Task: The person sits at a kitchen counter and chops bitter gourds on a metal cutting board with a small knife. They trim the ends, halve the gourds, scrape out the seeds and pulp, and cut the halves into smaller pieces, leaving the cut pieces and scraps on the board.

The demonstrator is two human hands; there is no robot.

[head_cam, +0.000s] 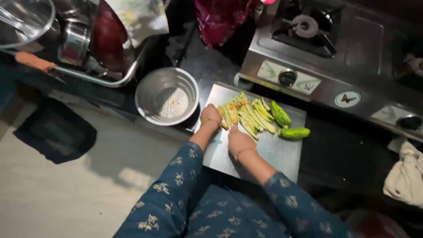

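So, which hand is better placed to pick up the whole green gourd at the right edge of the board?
Right, probably. The right hand is nearer the whole gourd, with bare cutting board between. The left hand rests on the cut strips, farther away.

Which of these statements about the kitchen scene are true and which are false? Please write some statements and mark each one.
1. Both hands are at the sliced green vegetable strips on the metal cutting board. True: the left hand rests on the strips and the right hand is just beside them.
2. The metal colander is full of vegetables. False: only its perforated bottom shows.
3. Two uncut green pieces lie at the right side of the strips. True.
4. A pot stands on the stove burner. False: the burner is bare.
5. A pale cloth lies at the right edge of the counter. True.
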